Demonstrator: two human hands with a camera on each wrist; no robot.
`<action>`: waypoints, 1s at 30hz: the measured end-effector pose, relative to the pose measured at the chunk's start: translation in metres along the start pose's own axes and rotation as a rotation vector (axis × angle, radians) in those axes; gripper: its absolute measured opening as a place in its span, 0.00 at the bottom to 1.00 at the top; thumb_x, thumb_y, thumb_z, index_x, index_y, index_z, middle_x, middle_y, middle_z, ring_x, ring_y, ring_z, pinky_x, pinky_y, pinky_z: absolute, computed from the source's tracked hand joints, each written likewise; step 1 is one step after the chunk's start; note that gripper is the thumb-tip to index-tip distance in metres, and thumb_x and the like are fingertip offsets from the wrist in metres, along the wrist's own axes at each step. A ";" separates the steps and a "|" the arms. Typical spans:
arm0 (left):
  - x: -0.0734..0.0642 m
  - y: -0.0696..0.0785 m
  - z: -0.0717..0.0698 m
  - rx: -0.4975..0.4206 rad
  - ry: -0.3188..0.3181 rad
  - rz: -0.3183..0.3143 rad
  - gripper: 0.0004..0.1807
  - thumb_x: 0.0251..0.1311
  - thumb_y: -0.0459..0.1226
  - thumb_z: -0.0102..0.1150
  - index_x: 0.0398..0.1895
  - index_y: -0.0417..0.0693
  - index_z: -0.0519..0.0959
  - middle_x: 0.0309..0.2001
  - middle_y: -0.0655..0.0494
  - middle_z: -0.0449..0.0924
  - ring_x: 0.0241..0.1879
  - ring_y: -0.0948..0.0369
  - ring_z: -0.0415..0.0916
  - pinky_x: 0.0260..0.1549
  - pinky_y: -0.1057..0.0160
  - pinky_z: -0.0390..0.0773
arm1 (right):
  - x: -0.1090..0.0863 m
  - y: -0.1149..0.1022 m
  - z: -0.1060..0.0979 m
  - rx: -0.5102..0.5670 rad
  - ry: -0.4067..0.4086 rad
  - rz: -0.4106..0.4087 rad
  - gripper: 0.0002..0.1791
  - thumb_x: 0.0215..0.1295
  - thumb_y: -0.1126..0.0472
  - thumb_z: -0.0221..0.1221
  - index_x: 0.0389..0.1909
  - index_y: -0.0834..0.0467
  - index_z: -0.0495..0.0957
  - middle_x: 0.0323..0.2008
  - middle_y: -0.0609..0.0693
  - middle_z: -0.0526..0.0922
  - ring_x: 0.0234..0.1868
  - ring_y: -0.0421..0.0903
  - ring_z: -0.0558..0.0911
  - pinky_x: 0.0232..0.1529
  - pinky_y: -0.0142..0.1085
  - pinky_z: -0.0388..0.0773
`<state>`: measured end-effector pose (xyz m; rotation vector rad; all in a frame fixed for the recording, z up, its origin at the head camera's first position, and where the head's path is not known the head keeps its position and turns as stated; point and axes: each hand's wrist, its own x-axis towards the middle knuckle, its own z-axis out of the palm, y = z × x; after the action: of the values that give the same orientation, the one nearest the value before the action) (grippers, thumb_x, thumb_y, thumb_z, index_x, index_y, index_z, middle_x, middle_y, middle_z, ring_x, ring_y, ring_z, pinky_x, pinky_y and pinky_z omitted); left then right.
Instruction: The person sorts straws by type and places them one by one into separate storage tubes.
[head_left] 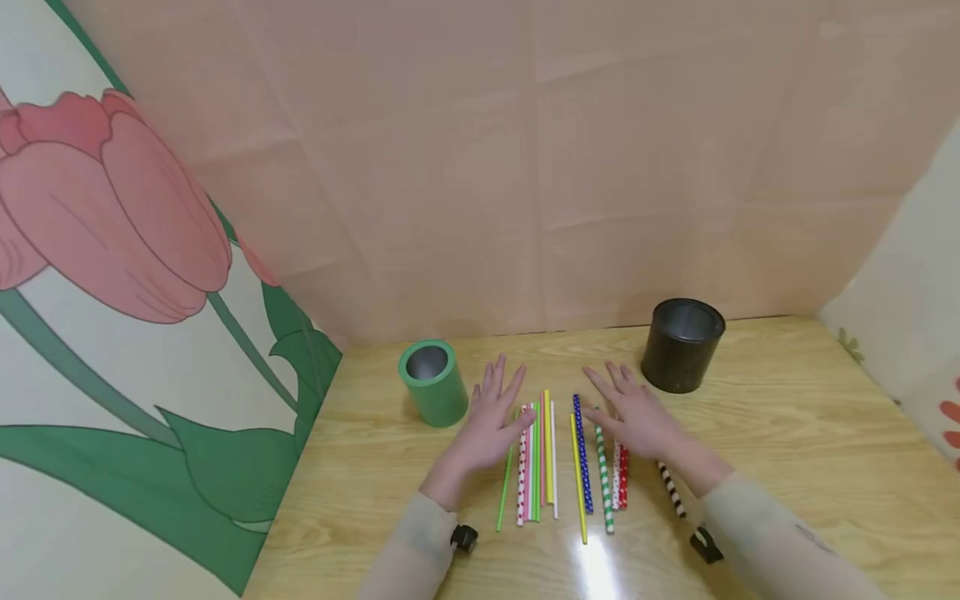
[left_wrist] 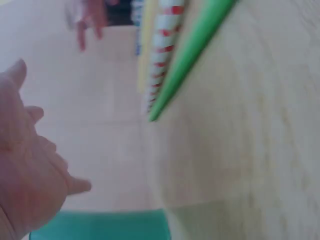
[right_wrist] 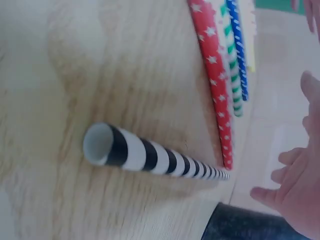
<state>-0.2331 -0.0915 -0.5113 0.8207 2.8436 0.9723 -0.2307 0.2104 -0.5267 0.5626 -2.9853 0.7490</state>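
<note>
Several paper straws lie roughly side by side on the wooden table. My left hand (head_left: 487, 425), fingers spread, hovers by the left group, which includes a thin green straw (head_left: 502, 500), a red-dotted white straw (head_left: 521, 496) and a yellow straw (head_left: 549, 450). Over the right group is my right hand (head_left: 641, 421), fingers also spread and holding nothing. That group has a blue dotted straw (head_left: 582, 467), a green-striped straw (head_left: 604, 479), a red starred straw (right_wrist: 215, 75) and, set apart under the wrist, a black-and-white striped straw (right_wrist: 155, 156).
A green cylindrical cup (head_left: 438, 396) stands just left of my left hand. Behind my right hand stands a wider black can (head_left: 678, 358). The table (head_left: 810, 433) ends at a pinkish cloth backdrop (head_left: 450, 167), with a tulip-printed panel (head_left: 112, 208) at left.
</note>
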 end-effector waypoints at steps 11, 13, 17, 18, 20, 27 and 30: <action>-0.033 -0.015 -0.068 -0.478 0.420 0.204 0.24 0.81 0.32 0.52 0.76 0.37 0.72 0.74 0.40 0.73 0.74 0.45 0.70 0.74 0.55 0.71 | -0.017 0.020 -0.038 0.345 0.126 0.090 0.33 0.82 0.50 0.59 0.78 0.65 0.67 0.68 0.70 0.78 0.63 0.70 0.81 0.57 0.62 0.83; -0.037 -0.021 -0.079 -0.534 0.508 0.190 0.23 0.80 0.30 0.52 0.74 0.35 0.73 0.71 0.38 0.76 0.71 0.45 0.73 0.70 0.61 0.74 | -0.020 0.028 -0.040 0.411 0.107 0.138 0.34 0.82 0.50 0.59 0.77 0.67 0.67 0.66 0.72 0.78 0.63 0.69 0.81 0.56 0.57 0.86; -0.046 -0.034 -0.097 -0.645 0.657 0.169 0.23 0.78 0.25 0.52 0.73 0.32 0.73 0.70 0.36 0.76 0.70 0.50 0.74 0.67 0.65 0.76 | -0.026 0.041 -0.044 0.504 0.060 0.222 0.35 0.82 0.51 0.60 0.77 0.69 0.66 0.65 0.71 0.79 0.55 0.62 0.85 0.46 0.44 0.89; -0.048 -0.037 -0.099 -0.659 0.692 0.166 0.23 0.78 0.25 0.52 0.73 0.31 0.73 0.70 0.35 0.76 0.69 0.51 0.75 0.67 0.65 0.76 | -0.028 0.045 -0.044 0.527 0.048 0.235 0.34 0.82 0.52 0.60 0.77 0.70 0.66 0.64 0.71 0.80 0.52 0.58 0.86 0.44 0.43 0.89; -0.051 -0.045 -0.103 -0.675 0.745 0.161 0.23 0.78 0.25 0.53 0.73 0.31 0.73 0.71 0.35 0.75 0.70 0.54 0.74 0.69 0.61 0.75 | -0.032 0.051 -0.045 0.578 0.021 0.260 0.34 0.81 0.54 0.60 0.76 0.71 0.65 0.64 0.71 0.80 0.49 0.51 0.86 0.43 0.42 0.89; -0.058 -0.065 -0.105 -0.711 0.760 0.109 0.25 0.78 0.27 0.55 0.76 0.35 0.72 0.74 0.46 0.74 0.73 0.53 0.69 0.73 0.55 0.71 | -0.050 0.060 -0.044 0.738 -0.053 0.352 0.39 0.83 0.52 0.58 0.80 0.72 0.57 0.70 0.74 0.72 0.57 0.45 0.85 0.53 0.42 0.88; -0.057 -0.070 -0.105 -0.722 0.728 0.061 0.28 0.77 0.27 0.57 0.78 0.38 0.70 0.76 0.46 0.72 0.75 0.53 0.67 0.77 0.47 0.65 | -0.055 0.061 -0.044 0.790 -0.022 0.344 0.39 0.84 0.53 0.57 0.81 0.72 0.54 0.72 0.76 0.69 0.54 0.37 0.84 0.54 0.42 0.88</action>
<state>-0.2371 -0.2256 -0.4750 0.5265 2.5229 2.5055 -0.2039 0.2990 -0.5204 0.0310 -2.7300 1.9735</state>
